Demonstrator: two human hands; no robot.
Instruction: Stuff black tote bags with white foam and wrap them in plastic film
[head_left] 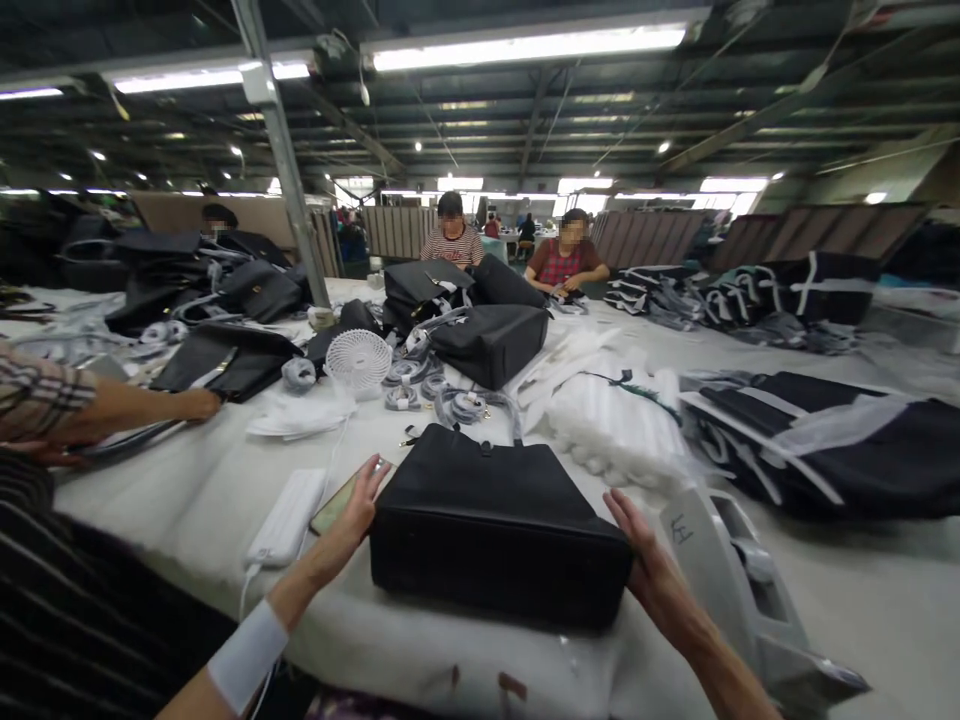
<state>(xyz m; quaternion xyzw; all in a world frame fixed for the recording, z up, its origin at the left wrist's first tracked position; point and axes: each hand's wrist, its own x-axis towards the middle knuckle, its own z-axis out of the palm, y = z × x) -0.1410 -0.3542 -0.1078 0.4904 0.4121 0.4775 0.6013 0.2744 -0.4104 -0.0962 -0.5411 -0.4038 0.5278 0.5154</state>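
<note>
A black handbag (495,520) lies on the white-covered table right in front of me, its flat base facing me. My left hand (361,508) is at the bag's left side, fingers stretched out, close to a phone (341,508) lying on the table. On the opposite side, my right hand (639,545) rests against the bag's right end with its fingers extended and the palm turned inward. Neither hand is wrapped round the bag. Just beyond it lie plastic-wrapped straps (461,405) in coils.
A white power bank (287,515) with a cable sits left. A small white fan (358,362) stands behind it. White padding rolls (615,415), a grey plastic holder (739,570) and stacked black bags (840,440) are at right. A co-worker's hand (199,404) touches another bag at left.
</note>
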